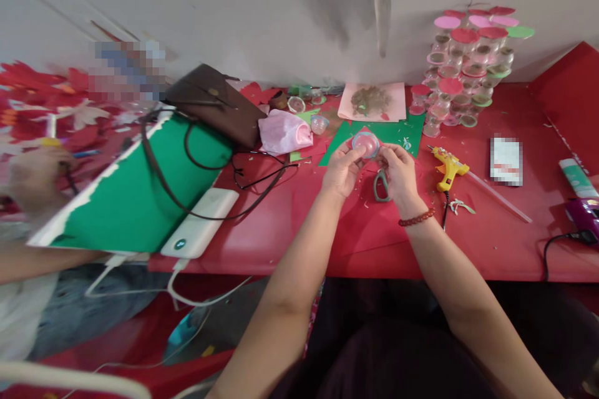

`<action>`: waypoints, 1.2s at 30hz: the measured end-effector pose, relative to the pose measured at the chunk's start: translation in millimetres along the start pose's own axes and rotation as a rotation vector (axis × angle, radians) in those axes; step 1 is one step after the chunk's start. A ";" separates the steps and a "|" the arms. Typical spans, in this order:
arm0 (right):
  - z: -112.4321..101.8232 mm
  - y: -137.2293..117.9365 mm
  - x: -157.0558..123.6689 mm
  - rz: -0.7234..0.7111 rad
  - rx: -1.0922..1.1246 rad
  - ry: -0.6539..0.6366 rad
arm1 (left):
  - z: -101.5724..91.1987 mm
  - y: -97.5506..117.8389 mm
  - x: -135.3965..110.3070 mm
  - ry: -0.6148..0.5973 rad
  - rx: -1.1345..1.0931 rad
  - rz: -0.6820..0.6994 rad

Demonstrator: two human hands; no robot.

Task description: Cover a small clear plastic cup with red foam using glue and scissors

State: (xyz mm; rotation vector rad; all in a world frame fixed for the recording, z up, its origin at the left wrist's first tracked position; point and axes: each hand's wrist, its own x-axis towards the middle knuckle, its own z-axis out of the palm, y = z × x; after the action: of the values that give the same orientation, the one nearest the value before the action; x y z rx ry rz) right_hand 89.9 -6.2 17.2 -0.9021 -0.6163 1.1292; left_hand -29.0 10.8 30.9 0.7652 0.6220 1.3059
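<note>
My left hand (341, 168) and my right hand (395, 171) are both raised over the red table (290, 224), fingers pinched round a small clear plastic cup with a pink paper disc (365, 144) on it. Green-handled scissors (381, 187) lie on the table just below and between my hands, partly hidden by my right hand. A red bead bracelet (416, 219) circles my right wrist. A green paper sheet (397, 132) lies under and behind the cup.
A yellow glue gun (448, 167) lies right of my hands. A stack of clear cups with pink and green lids (468, 68) stands at the back right. A brown bag (213, 103), pink cloth (284, 132), white power bank (201, 222) and green board (135, 193) lie left. Another person's hand (35, 177) is at far left.
</note>
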 end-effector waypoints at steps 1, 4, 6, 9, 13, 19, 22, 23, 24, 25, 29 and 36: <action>0.2 -0.2 -0.3 0.005 0.007 -0.002 | 0.0 0.4 -0.3 0.004 0.007 0.002; 0.6 -0.7 -0.8 0.029 0.028 -0.011 | 1.3 1.8 -1.5 0.015 0.013 0.011; 0.7 -0.4 -0.7 0.036 0.028 -0.008 | 2.1 2.0 -1.8 0.017 0.001 0.016; 0.8 0.6 -0.2 0.027 0.016 -0.014 | 1.8 1.3 -1.0 0.030 -0.002 0.025; 0.8 2.2 -0.3 0.021 -0.024 -0.043 | 0.0 1.3 0.4 0.047 0.011 0.034; 1.8 5.5 -1.0 -0.072 -0.060 -0.019 | -0.2 2.5 -0.4 0.026 -0.001 0.048; 2.0 6.5 -1.0 -0.109 -0.074 -0.016 | 0.1 1.4 -0.9 0.012 -0.004 0.050; 1.8 6.6 -0.9 -0.112 -0.081 -0.019 | -0.2 1.3 -0.8 0.013 0.000 0.049; 1.5 6.6 -0.8 -0.112 -0.092 -0.025 | -0.8 1.6 -0.4 0.021 0.008 0.048; 1.0 6.6 -0.4 -0.113 -0.103 -0.029 | -2.1 2.4 0.3 0.038 0.015 0.049; -1.3 6.7 3.0 -0.110 -0.088 0.015 | -16.5 13.5 9.0 0.200 0.002 0.066; -5.2 6.4 7.8 -0.061 -0.164 0.129 | -57.3 52.2 24.4 0.393 0.108 0.006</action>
State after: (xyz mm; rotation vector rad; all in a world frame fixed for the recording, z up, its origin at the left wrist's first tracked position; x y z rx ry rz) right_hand 93.5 0.6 8.9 -1.0808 -0.6321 0.9677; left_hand -101.1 47.6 37.5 0.5998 1.0111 1.4493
